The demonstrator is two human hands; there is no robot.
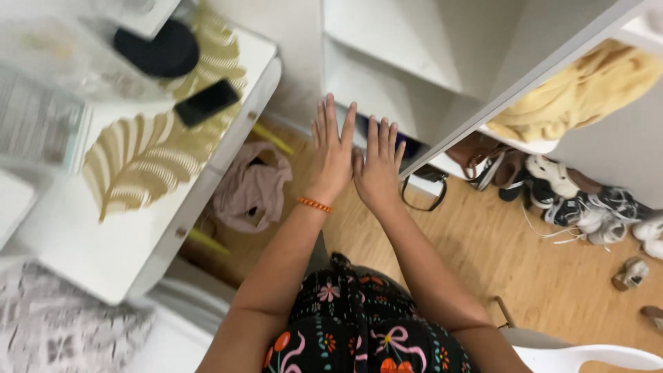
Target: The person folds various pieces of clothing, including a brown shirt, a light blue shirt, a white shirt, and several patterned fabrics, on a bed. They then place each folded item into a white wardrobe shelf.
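Stretching both arms forward, the person held the left hand (331, 155) and the right hand (378, 169) side by side, palms away, fingers straight and spread, thumbs nearly touching. Neither grip had hold of anything; both were fully open and empty, hanging over the wooden floor (497, 255). Nearest them was the edge of the white cupboard door (483, 110), just beside the right fingertips, standing ajar so the shelves (387, 76) behind showed. An orange bracelet (315, 204) sat on the left wrist.

Down to the left, a pink cloth (252, 186) lay crumpled on the floor against the white counter (124, 255). That counter carried a gold leaf-shaped tray (138, 162), a dark phone (206, 102) lying flat on it, and a black round thing (157, 50) farther back. Off to the right, a yellow cloth (587, 90) was stuffed onto a shelf, with sneakers (587, 211) and sandals jumbled below, likely dropped there for easy reach. A white chair (580, 358) edged in at the bottom.
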